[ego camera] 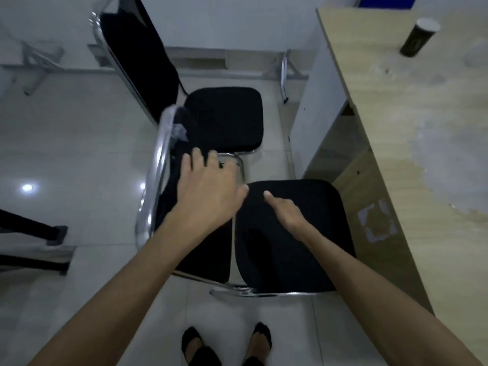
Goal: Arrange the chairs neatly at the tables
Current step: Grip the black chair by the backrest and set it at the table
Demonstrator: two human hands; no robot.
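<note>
Two black padded chairs with chrome frames stand side by side along the wooden table (422,133) on the right. The near chair (295,241) is right in front of me, its seat toward the table and its backrest on the left. My left hand (208,188) rests with spread fingers on the top of that backrest. My right hand (286,213) is over the near seat with one digit stretched forward and the other fingers hidden; it holds nothing. The far chair (224,117) stands just beyond, its backrest tall at the upper left.
A dark cup with a white lid (420,37) stands on the table's far end. Grey table legs (34,62) are at the upper left, and a dark furniture base (34,233) at the left edge. My feet in black shoes (227,344) stand on pale floor tiles.
</note>
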